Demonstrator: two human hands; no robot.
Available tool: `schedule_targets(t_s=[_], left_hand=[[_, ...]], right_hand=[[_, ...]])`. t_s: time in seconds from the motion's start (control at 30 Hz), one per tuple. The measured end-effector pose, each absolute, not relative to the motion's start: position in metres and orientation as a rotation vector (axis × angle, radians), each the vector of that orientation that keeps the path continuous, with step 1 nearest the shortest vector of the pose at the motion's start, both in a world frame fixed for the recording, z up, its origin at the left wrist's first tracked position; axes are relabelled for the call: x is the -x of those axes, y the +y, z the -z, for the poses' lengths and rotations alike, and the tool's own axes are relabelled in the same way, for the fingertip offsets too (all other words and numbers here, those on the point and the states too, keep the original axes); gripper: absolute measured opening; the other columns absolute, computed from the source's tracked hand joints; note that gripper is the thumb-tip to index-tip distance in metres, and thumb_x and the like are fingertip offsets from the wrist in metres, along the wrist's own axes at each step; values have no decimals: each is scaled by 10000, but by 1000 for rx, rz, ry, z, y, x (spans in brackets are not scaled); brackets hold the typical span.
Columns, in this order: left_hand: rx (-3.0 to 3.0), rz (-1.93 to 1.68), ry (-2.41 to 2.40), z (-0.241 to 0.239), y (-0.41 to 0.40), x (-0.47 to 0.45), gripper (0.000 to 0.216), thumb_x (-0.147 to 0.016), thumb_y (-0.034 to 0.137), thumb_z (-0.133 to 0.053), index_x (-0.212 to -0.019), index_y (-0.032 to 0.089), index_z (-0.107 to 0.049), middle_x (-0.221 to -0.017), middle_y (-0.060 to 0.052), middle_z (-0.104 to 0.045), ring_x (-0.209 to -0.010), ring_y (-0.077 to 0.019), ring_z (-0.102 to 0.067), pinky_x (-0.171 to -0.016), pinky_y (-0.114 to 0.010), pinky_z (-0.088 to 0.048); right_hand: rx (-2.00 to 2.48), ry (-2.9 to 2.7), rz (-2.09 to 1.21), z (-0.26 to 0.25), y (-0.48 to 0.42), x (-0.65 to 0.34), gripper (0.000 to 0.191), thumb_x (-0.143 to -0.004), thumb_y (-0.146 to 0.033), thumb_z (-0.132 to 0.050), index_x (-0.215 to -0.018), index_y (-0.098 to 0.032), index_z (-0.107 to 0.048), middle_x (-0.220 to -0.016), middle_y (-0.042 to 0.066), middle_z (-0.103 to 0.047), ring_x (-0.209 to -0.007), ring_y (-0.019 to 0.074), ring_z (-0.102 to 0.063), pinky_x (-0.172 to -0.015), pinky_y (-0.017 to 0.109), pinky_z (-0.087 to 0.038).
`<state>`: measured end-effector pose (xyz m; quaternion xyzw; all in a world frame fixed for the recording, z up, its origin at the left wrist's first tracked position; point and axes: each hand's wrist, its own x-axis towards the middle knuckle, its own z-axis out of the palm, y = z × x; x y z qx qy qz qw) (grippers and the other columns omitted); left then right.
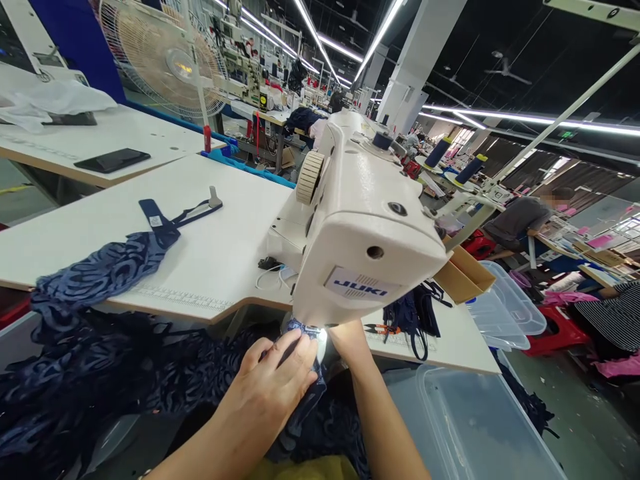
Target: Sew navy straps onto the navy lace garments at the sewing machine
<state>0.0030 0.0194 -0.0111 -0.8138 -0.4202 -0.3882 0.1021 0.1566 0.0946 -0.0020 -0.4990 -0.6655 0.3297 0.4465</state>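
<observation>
My left hand (283, 377) is closed on a navy lace garment (313, 393) under the head of a white JUKI sewing machine (365, 247). Its fingers press the cloth close to the lit needle area. From the right, my right hand (347, 337) reaches in behind the machine head, which hides its fingers. The garment hangs down between my forearms toward my lap. More navy lace (190, 373) spills below the table edge on the left. Another lace piece (110, 263) with a strap and a small white label lies on the table.
Orange-handled snips (385, 329) and navy straps (410, 313) lie right of the machine. A cardboard box (463, 273) and clear plastic bins (465, 420) stand at the right. A black phone (113, 160) rests on the left table, near a large fan (165, 57). Several people sit farther off.
</observation>
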Motion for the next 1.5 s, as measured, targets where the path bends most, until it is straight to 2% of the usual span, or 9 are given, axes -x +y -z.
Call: schedule_targets(t_s=[0.33,0.57,0.9,1.0,1.07,1.13,1.23,1.5], left_hand=[[2372,1091,-1266,10,22,-9,251,-929,252,-515,-1155,193,-607,-1120,-16,-702,-1034,-199,-617,-870,-375,-336],[2370,1083,-1297,13,21,-11,235,-927,240,-513,-1128,197,-627,-1123,-6,-698,-1018,-184,-624,-887,-369,-337],[2333,1091,-1311,12,22,-11,250,-926,256,-520,-1145,195,-623,-1117,2,-702,-1013,-179,-621,-859,-359,-352],[2333,1101,-1325,11,21,-9,257,-933,254,-504,-1153,185,-619,-1116,-6,-701,-1017,-184,-617,-860,-354,-358],[2355,1077,-1308,11,20,-6,266,-933,244,-500,-1165,181,-613,-1127,-16,-695,-1028,-191,-611,-869,-354,-364],[2365,1004,-1273,12,20,-4,271,-930,225,-495,-1165,168,-617,-1142,-43,-684,-1043,-212,-603,-885,-368,-370],[2365,901,-1236,15,19,-2,280,-930,192,-462,-1152,169,-630,-1174,-69,-659,-1075,-240,-587,-902,-392,-371],[2444,832,-1172,21,20,-2,361,-906,138,-418,-1225,150,-585,-1233,-50,-628,-1125,-237,-543,-954,-373,-368]], right_hand=[[1278,-1572,-850,4,94,-156,345,-746,-190,-539,-1052,-162,-697,-842,54,-739,-814,220,-668,-797,319,-522],[1302,-1590,-776,4,94,-153,395,-757,-221,-511,-1117,-162,-662,-939,84,-735,-976,233,-646,-875,338,-504],[1316,-1586,-735,8,87,-157,295,-815,-263,-507,-1067,-180,-634,-900,75,-686,-1017,236,-586,-930,354,-445],[1410,-1559,-763,6,63,-163,198,-900,-293,-434,-932,-189,-599,-839,42,-631,-881,194,-569,-828,303,-452],[1449,-1639,-871,3,43,-168,264,-949,-342,-375,-786,-202,-528,-739,-1,-550,-717,151,-513,-679,250,-424],[1461,-1716,-1011,0,25,-171,300,-950,-398,-403,-726,-205,-454,-674,-35,-452,-624,122,-428,-575,224,-356],[1488,-1718,-1134,-2,9,-172,295,-916,-436,-489,-746,-201,-433,-669,-54,-384,-610,105,-368,-546,211,-306],[1452,-1714,-1107,8,4,-170,278,-948,-360,-430,-722,-202,-397,-659,-59,-361,-611,101,-336,-551,213,-287]])
